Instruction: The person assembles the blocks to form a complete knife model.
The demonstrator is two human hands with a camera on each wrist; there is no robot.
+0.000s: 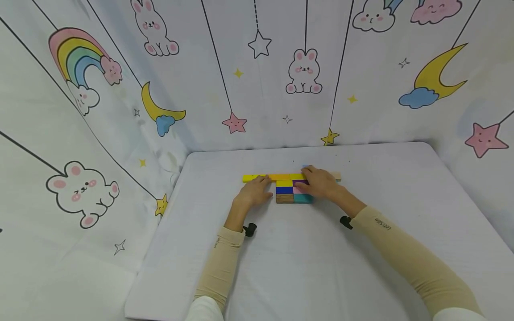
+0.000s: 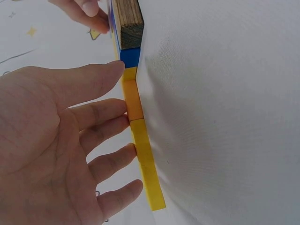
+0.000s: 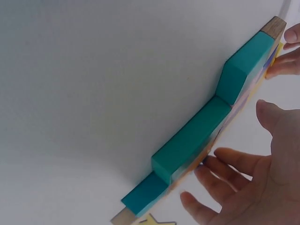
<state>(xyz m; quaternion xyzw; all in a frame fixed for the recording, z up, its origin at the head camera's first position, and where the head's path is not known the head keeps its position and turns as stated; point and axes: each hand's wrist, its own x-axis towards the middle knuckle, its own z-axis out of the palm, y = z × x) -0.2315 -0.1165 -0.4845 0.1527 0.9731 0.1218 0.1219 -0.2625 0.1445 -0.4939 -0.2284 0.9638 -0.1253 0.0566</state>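
Observation:
My left hand (image 1: 252, 191) rests its fingertips along a long yellow block (image 2: 150, 168) and an orange block (image 2: 133, 101). Its fingers are loosely spread, and the thumb tip is right at a blue block (image 2: 131, 57). My right hand (image 1: 319, 183) covers part of the row's right side, fingertips close against the row beyond a long teal block (image 3: 190, 140) in the right wrist view. Between the hands, shorter stacked rows join the long row: yellow (image 1: 284, 183), partly covered purple and pink (image 1: 297, 190), brown wood (image 1: 284, 199) and teal (image 1: 303, 199).
A pale block (image 1: 335, 175) shows at the row's right end. The white table (image 1: 281, 267) spreads around the blocks, with a printed curtain (image 1: 273, 98) behind and at both sides. Small black devices (image 1: 250, 229) sit at the wrists.

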